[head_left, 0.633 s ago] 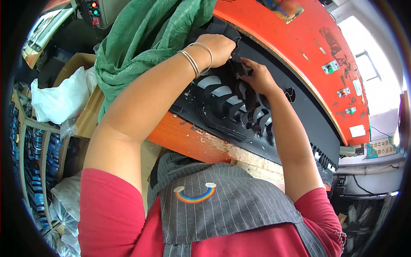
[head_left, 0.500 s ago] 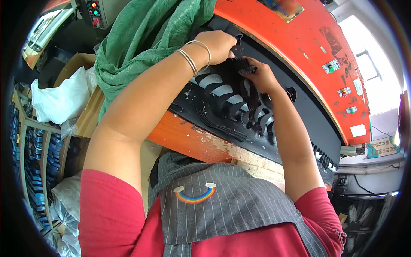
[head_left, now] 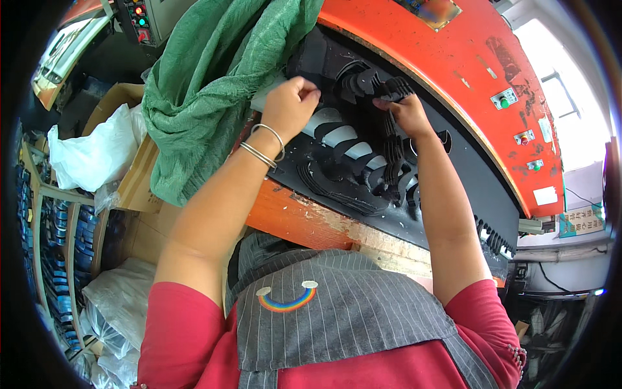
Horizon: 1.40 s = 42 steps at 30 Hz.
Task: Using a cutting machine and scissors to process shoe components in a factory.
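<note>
On the machine bed lies a dark sheet (head_left: 453,175) with rows of curved cut-outs, some showing pale material through them. My right hand (head_left: 411,117) grips a stack of black curved cut pieces (head_left: 396,87), thumb on the near side. Another fan of black curved pieces (head_left: 358,84) sits just left of that stack. My left hand (head_left: 291,107) is raised over the left part of the bed with its fingers curled and pinched; whatever may be in them is hidden. Near the front edge rests a group of thin black curved strips (head_left: 334,191).
Green mesh cloth (head_left: 214,97) drapes over the bed's left end. Behind the bed rises an orange machine panel (head_left: 473,71) with buttons. A cardboard box (head_left: 139,178) with a white plastic bag (head_left: 91,149) stands left, above racks of blue pieces (head_left: 58,259).
My left hand has come away from the black pieces, moving left and toward me. My right hand has shifted slightly right, lifting a fanned stack of black pieces.
</note>
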Each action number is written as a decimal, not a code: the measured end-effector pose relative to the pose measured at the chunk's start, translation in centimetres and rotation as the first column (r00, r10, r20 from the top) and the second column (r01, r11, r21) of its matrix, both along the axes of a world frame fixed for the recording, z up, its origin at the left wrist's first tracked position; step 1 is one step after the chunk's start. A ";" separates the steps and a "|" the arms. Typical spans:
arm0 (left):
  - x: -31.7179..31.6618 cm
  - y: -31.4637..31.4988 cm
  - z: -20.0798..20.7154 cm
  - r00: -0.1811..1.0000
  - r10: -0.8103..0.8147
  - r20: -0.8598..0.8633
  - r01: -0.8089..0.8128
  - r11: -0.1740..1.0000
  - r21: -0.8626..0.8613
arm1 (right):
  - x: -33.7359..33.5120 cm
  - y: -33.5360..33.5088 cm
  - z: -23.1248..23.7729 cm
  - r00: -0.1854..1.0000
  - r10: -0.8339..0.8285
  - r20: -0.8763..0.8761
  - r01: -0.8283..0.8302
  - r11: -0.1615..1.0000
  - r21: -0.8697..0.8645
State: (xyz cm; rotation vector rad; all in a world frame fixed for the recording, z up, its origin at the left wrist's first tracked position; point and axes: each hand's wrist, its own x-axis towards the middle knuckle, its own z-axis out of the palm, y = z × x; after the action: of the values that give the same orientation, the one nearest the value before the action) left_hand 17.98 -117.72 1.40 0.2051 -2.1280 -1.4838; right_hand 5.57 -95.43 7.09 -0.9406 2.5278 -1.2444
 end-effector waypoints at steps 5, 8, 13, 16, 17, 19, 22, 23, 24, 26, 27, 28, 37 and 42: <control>-1.1 0.8 -2.4 0.989 -0.063 0.137 0.029 0.971 0.238 | -0.5 0.5 0.0 1.000 -0.011 0.025 0.010 1.000 0.010; -2.4 -0.4 -1.1 0.989 -0.028 0.144 0.007 0.990 0.140 | -0.8 0.6 0.1 0.983 -0.126 0.131 0.120 0.991 0.055; -4.1 -2.8 2.8 0.990 -0.136 -0.041 0.139 0.984 0.107 | -0.8 0.8 0.0 0.980 -0.130 0.148 0.140 0.988 -0.063; -4.8 -3.9 4.5 0.995 -0.085 -0.049 0.080 0.992 -0.099 | -0.6 1.0 0.0 0.956 -0.148 0.255 0.196 0.965 -0.176; -5.0 -4.3 4.8 0.995 -0.096 0.025 0.097 0.993 -0.066 | -0.6 1.1 0.0 0.957 -0.137 0.255 0.185 0.967 -0.175; -5.2 -5.0 4.7 0.993 -0.034 0.115 0.045 0.994 -0.097 | -0.5 1.2 -0.1 0.940 -0.207 0.272 0.267 0.941 -0.206; -5.3 -5.7 3.2 0.973 -0.032 0.229 0.085 0.970 -0.227 | -0.5 1.4 -0.1 0.924 -0.205 0.323 0.296 0.919 -0.261; -5.1 -5.4 2.2 0.971 -0.004 0.238 0.071 0.959 -0.273 | -0.6 1.4 -0.1 0.933 -0.197 0.302 0.287 0.913 -0.291; -5.0 -5.3 1.3 0.961 -0.032 0.275 0.104 0.962 -0.253 | -0.6 1.5 -0.2 0.901 -0.283 0.328 0.354 0.918 -0.180; -4.8 -4.8 -0.2 0.956 -0.027 0.291 0.137 0.921 -0.365 | -0.8 1.7 -0.4 0.862 -0.372 0.345 0.417 0.907 -0.064; -4.8 -4.4 -0.7 0.939 -0.043 0.340 0.184 0.900 -0.395 | -1.0 1.8 -0.6 0.889 -0.376 0.260 0.411 0.907 -0.093; -4.7 -4.0 -1.2 0.919 -0.056 0.389 0.232 0.876 -0.422 | -1.2 1.8 -0.9 0.909 -0.380 0.173 0.402 0.908 -0.121; -4.9 -2.8 -0.9 0.913 0.002 0.407 0.326 0.595 -0.735 | -3.5 2.5 -4.3 0.741 -0.467 0.483 0.618 0.755 -0.218; -6.3 -3.4 0.6 0.851 -0.119 0.511 0.520 0.064 -0.852 | -3.7 2.7 -5.4 0.771 -0.358 0.528 0.569 0.760 -0.315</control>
State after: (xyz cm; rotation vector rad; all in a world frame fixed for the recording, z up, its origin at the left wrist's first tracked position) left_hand 11.72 -121.10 2.03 -0.6602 -3.0767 0.2201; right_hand 1.84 -92.69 1.67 0.0043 2.1891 -2.0024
